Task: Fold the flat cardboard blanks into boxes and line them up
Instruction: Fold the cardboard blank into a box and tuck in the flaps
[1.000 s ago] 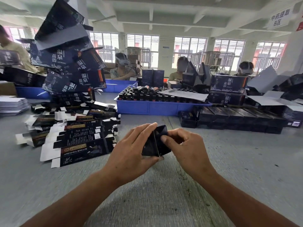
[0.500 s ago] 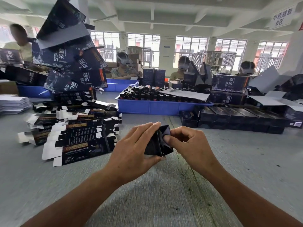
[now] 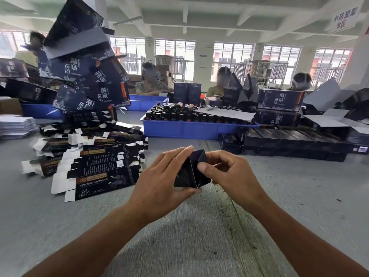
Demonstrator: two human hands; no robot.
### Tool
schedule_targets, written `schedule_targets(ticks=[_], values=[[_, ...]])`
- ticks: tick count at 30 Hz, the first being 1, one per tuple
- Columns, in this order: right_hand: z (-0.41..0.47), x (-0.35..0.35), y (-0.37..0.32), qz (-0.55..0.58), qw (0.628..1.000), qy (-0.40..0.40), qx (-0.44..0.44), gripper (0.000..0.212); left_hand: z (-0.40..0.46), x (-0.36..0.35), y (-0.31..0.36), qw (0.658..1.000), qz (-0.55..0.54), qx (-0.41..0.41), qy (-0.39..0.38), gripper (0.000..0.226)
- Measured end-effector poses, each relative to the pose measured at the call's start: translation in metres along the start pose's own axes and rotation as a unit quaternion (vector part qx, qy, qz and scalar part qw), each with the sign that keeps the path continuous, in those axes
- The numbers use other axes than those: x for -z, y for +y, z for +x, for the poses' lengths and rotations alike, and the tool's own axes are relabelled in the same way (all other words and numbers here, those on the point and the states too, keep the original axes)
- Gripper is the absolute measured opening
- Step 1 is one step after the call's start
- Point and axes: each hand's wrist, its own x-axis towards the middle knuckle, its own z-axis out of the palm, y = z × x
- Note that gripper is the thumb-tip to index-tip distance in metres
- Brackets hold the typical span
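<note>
Grey table (image 3: 199, 236) beneath left hand (image 3: 159, 188) and right hand (image 3: 233, 176) gripping dark box (image 3: 189, 172).

We see a small dark box (image 3: 191, 170), half formed and held end-on above the grey tabletop (image 3: 199, 236), one end flap standing up. To its left, flat black-and-white printed blanks (image 3: 93, 166) lie fanned in overlapping stacks; finished dark boxes (image 3: 289, 142) sit lined up far right.

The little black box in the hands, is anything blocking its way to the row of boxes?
Nothing visible. The little black box is held above bare table, and the row of boxes lies just beyond.
</note>
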Motion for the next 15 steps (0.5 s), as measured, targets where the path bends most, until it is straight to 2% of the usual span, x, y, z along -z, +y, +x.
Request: schedule_targets(ticks=[3, 4, 6, 9, 12, 14, 15], values=[[-0.003, -0.005, 0.001, -0.054, 0.998, -0.038, -0.006, 0.079, -0.001, -0.001, 0.003, 1.0, 0.013, -0.026, -0.012, 0.092], [-0.004, -0.008, 0.002, -0.075, 0.996, -0.045, 0.001, 0.083, -0.001, -0.003, 0.003, 0.999, 0.02, -0.043, -0.016, 0.09], [-0.003, -0.013, 0.006, -0.079, 0.997, -0.027, 0.008, 0.076, -0.002, -0.006, 0.004, 0.997, 0.023, -0.068, -0.025, 0.085], [0.004, -0.012, 0.011, 0.011, 0.997, 0.048, -0.054, 0.076, -0.002, -0.007, 0.003, 0.998, 0.021, -0.059, -0.023, 0.081], [0.01, -0.004, 0.018, 0.105, 0.985, 0.07, -0.12, 0.075, -0.002, -0.008, 0.002, 0.999, 0.009, 0.027, 0.017, 0.07], [0.012, -0.001, 0.023, 0.148, 0.978, 0.04, -0.144, 0.065, 0.001, -0.004, 0.001, 0.988, -0.06, 0.142, 0.024, 0.066], [0.012, -0.002, 0.024, 0.161, 0.975, 0.019, -0.153, 0.062, 0.003, -0.001, 0.0, 0.97, -0.12, 0.21, 0.018, 0.069]])
